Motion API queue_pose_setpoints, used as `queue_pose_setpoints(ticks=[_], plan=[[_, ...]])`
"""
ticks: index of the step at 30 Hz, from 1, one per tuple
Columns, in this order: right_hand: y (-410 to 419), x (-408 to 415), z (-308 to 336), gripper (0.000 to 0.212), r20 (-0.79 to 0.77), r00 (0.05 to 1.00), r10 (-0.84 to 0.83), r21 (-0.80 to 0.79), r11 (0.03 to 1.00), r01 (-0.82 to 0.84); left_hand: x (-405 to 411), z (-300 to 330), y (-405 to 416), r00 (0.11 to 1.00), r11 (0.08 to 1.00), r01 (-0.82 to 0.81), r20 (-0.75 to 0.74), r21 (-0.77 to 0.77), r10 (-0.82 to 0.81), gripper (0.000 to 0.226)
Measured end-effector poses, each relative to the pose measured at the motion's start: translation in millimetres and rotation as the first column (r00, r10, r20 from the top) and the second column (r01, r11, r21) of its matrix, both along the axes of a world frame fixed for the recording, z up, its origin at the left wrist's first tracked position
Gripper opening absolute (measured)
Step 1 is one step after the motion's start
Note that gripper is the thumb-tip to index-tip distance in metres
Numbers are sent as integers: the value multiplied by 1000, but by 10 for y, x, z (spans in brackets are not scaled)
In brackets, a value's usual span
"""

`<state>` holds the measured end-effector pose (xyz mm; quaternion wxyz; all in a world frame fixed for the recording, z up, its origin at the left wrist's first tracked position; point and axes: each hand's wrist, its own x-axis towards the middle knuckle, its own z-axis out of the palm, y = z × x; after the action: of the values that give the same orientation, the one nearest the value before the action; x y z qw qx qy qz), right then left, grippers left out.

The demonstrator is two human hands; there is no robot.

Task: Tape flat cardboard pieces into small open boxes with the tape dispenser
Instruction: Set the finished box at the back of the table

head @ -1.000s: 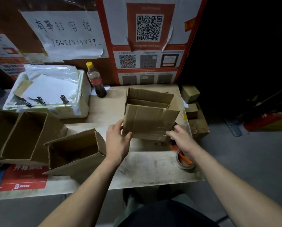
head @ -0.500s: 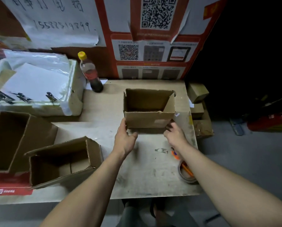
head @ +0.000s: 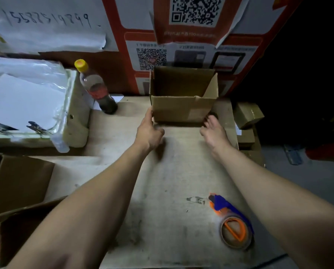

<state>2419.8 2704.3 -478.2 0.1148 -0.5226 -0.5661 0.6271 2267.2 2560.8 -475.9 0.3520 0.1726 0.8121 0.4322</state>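
The box (head: pixel 183 98) is standing upright and open-topped at twelve o'clock on the table (head: pixel 162 191), close against the poster wall. The left hand (head: pixel 149 131) is touching its near-left corner with the fingertips, the fingers lying roughly straight and close together, pinching nothing. The right hand (head: pixel 213 131) is reaching at the near-right corner; its fingers are looking loosely spread, though whether they are touching the cardboard I cannot tell, as the tips are blurring into shadow. The dispenser (head: pixel 232 224) is lying idle at five o'clock, well apart from both hands.

The step in hand is looking like parking the taped box at the back. Doing it well is meaning pushing evenly at both lower corners so the box is sliding square rather than twisting, keeping it clear of the bottle (head: pixel 96 90) at ten o'clock, and pressing low so the walls are not buckling.
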Motion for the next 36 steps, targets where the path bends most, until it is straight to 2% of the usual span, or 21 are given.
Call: queue_pose_setpoints(ticks=[5, 9, 12, 14, 17, 20, 23, 26, 28, 30, 33, 36], plan=[[163, -160, -55, 77, 17, 1000, 4, 11, 1000, -4, -164, -63, 219, 1000, 1000, -23, 22, 14, 23, 76], [165, -131, -81, 83, 34, 998, 47, 6, 999, -48, -132, -115, 231, 999, 998, -37, 36, 47, 35, 86], [89, -107, 2, 84, 49, 998, 44, -6, 999, -44, -47, -108, 174, 995, 994, -93, 41, -56, 95, 92], [-58, -38, 54, 79, 117, 993, 21, 86, 996, -31, 115, -58, 102, 984, 977, -175, 14, -121, 178, 90], [-420, 176, 89, 60, 233, 971, 51, 240, 965, -108, 586, 145, -108, 973, 971, -229, -11, -71, 229, 71], [-894, 465, 87, 40, 195, 966, 171, 244, 945, -216, 1165, 280, -552, 984, 984, -176, -30, 0, 176, 49], [-1380, 720, 19, 19, 176, 933, 313, 190, 920, -344, 1656, 230, -1232, 994, 991, -102, -37, -83, 99, 36], [-1810, 871, -25, 23, 188, 873, 450, 124, 871, -476, 2044, 114, -2034, 998, 982, -65, -23, -176, 62, 30], [-2076, 887, 23, 25, 184, 831, 526, 127, 825, -550, 2197, 56, -2570, 990, 968, -140, -9, -209, 141, 23], [-2319, 846, 103, 30, 158, 800, 579, 131, 791, -598, 2197, 39, -3051, 950, 918, -302, 1, -255, 313, 19], [-2664, 717, 268, 33, 165, 686, 709, 123, 675, -727, 1938, 107, -3655, 813, 759, -569, -75, -315, 578, 28], [-2946, 567, 446, 71, 176, 562, 808, 102, 552, -827, 1570, 275, -3962, 674, 622, -733, -164, -277, 721, 47]])
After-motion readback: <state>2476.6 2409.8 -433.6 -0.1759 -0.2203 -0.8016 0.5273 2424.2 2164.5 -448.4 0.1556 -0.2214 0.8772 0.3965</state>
